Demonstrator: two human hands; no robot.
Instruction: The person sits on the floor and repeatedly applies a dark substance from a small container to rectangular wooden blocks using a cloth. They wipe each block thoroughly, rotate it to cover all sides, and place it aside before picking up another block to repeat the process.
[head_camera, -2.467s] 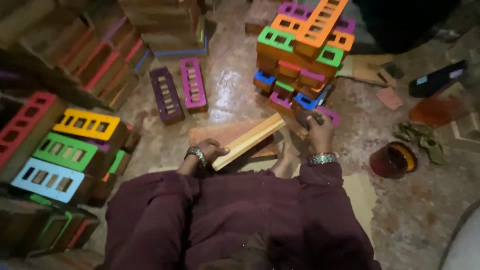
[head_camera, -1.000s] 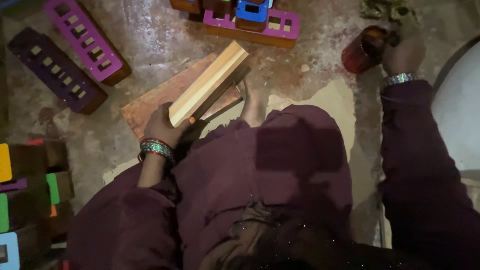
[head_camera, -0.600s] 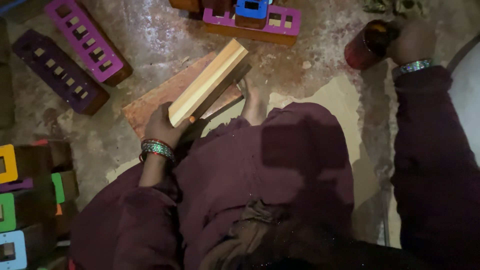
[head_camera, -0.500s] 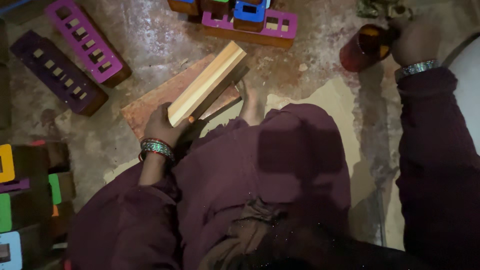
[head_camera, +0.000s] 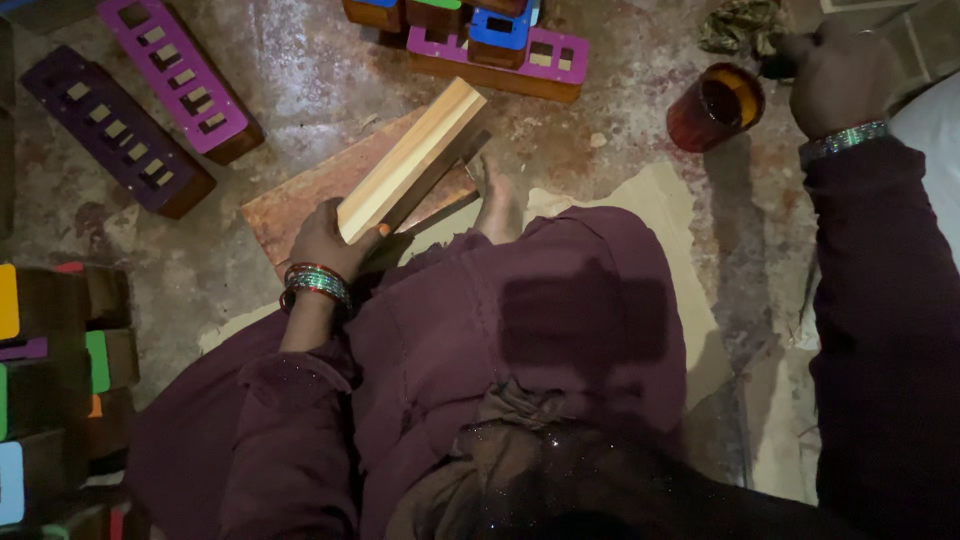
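The near end of a pale wooden block is gripped by the closed left hand, the block lying tilted over a reddish board. The right hand is curled shut beside a dark red cup; what it holds cannot be told. Painted slotted blocks are spread over a mottled stone floor.

No packages, labels, signs or screens in view: the floor carries only unprinted items, none bearing a tag, sticker or display
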